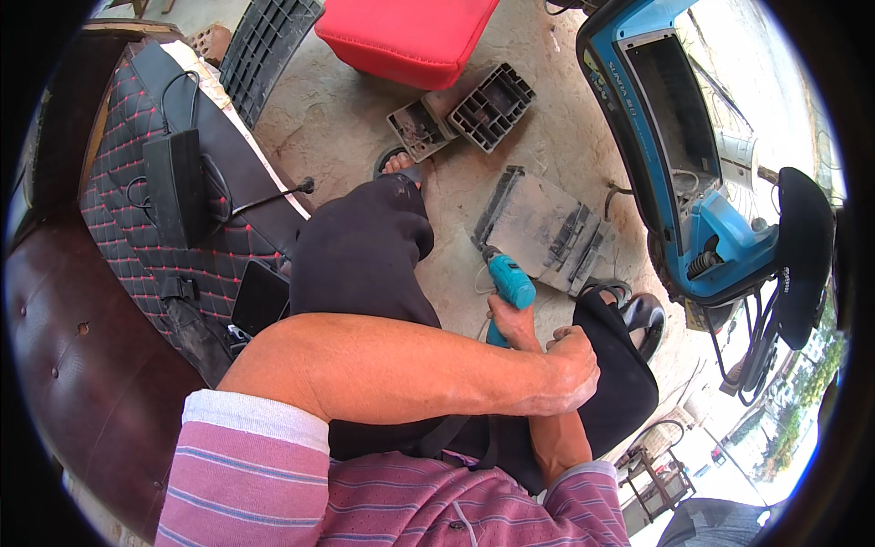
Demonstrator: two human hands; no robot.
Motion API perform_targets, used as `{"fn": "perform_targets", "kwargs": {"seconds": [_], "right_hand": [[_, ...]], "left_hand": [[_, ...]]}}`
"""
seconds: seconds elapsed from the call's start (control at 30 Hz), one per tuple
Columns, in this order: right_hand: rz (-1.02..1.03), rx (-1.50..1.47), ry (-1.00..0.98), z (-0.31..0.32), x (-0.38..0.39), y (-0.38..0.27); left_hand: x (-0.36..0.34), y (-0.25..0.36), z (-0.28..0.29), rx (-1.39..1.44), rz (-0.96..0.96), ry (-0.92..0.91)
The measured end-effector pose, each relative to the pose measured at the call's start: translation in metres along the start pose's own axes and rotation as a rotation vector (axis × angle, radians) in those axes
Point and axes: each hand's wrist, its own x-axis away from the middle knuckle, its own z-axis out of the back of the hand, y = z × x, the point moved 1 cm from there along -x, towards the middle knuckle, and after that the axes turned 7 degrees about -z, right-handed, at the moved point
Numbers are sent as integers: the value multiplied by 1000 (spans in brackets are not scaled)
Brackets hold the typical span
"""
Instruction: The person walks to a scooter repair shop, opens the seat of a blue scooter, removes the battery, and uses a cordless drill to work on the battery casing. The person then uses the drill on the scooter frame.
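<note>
My right hand point(513, 321) is wrapped round the handle of a teal cordless drill point(512, 281). The drill's dark tip points up and left, close to the left edge of a dusty grey plastic panel point(538, 232) on the ground; whether they touch I cannot tell. Reaching across my body, my left forearm passes over my right one. Its end, my left hand point(572, 369), is closed in a fist just right of my right wrist. What that fist holds, if anything, is hidden.
Ahead lie a compartmented plastic box point(492, 107) and a red padded seat point(406, 41). A blue electric vehicle point(729, 242) stands at the right. On my left, a brown couch point(91, 356) bears a black quilted mat point(118, 196), a charger brick point(173, 187) with cables, and a phone point(262, 299).
</note>
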Motion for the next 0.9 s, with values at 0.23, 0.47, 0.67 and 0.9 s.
{"fn": "perform_targets", "kwargs": {"seconds": [0.23,0.47,0.67,0.9], "right_hand": [[-27,14,-5,3,4,-9],[-5,20,12,2,3,-5],[-27,44,11,1,9,-13],[-62,44,10,2,7,-12]], "left_hand": [[-3,3,0,-6,2,8],[-12,10,2,-42,29,0],[-14,7,-6,3,-10,-8],[-15,7,-5,0,-21,-4]]}}
